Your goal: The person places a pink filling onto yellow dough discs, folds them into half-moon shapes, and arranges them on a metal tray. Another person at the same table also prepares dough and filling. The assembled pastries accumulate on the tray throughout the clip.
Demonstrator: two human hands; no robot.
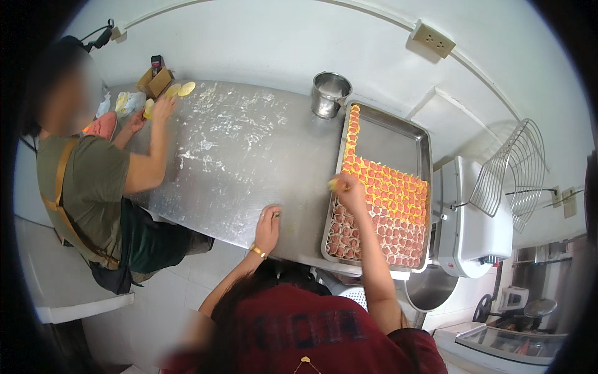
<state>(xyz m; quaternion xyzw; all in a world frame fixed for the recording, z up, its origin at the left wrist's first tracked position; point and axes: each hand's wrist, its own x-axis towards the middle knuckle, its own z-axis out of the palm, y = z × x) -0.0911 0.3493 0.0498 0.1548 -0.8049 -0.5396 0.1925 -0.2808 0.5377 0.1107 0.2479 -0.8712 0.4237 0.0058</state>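
A large metal baking tray (386, 132) lies on the right part of the steel table (237, 187). Close rows of small pale dough pieces topped with round pink slices (346, 234) fill its near part. Yellow shreds cover the rows in the middle and a single column along the far left edge; the nearest rows look paler, without yellow. Over the tray's left edge is my right hand (350, 188), its fingers closed on some yellow shreds (334, 184). My left hand (268, 229) rests on the table near its front edge, fingers stretched out, holding nothing.
A steel pot (331, 93) stands beyond the tray. White powder marks the table. At the left a co-worker (87, 181) handles yellow pieces beside a small cardboard box (154, 81). Right of the tray are a white machine (476, 215), a wire guard (511, 174) and a metal bowl (431, 288).
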